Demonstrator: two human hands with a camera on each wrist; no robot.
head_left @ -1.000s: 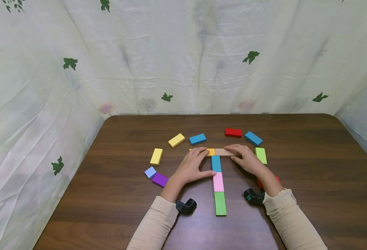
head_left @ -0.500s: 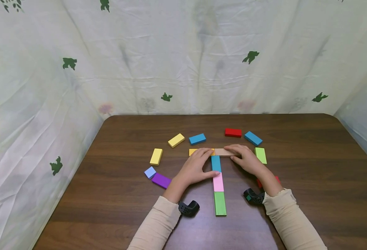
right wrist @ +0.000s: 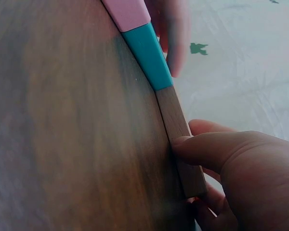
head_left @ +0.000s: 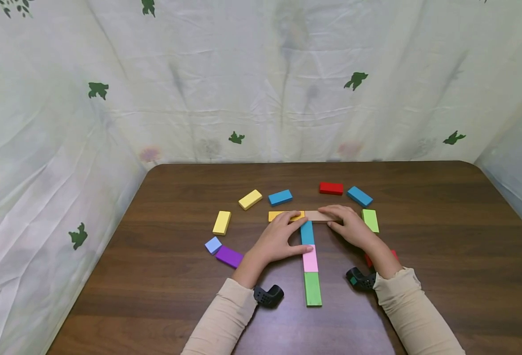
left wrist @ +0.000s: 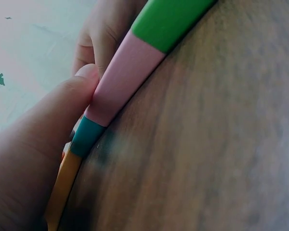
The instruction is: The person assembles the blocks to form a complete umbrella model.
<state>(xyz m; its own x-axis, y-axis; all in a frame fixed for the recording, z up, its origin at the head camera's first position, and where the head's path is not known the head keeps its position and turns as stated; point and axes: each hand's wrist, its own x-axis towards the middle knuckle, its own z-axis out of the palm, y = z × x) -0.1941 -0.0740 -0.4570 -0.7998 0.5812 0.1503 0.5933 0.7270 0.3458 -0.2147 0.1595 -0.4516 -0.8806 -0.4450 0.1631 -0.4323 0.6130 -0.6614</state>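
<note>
Flat blocks form a T in the head view. Its bar is an orange block (head_left: 277,216) on the left and a plain wooden block (head_left: 317,216) on the right. Down from the bar run a blue block (head_left: 307,233), a pink block (head_left: 310,262) and a green block (head_left: 313,290). My left hand (head_left: 275,239) lies over the orange block, fingertips near the top of the stem and thumb touching the pink block. With thumb and fingers, my right hand (head_left: 351,226) pinches the wooden block, whose right end it hides in the head view.
Loose blocks ring the T: yellow (head_left: 250,199), blue (head_left: 280,197) and red (head_left: 331,188) behind, light green (head_left: 370,220) at the right. A purple block (head_left: 229,257) touches a small light-blue one (head_left: 213,245). Another red block is partly under the right wrist.
My left hand has shifted a little to the right, showing more of the orange and purple blocks. The right hand and the T have stayed in place.
</note>
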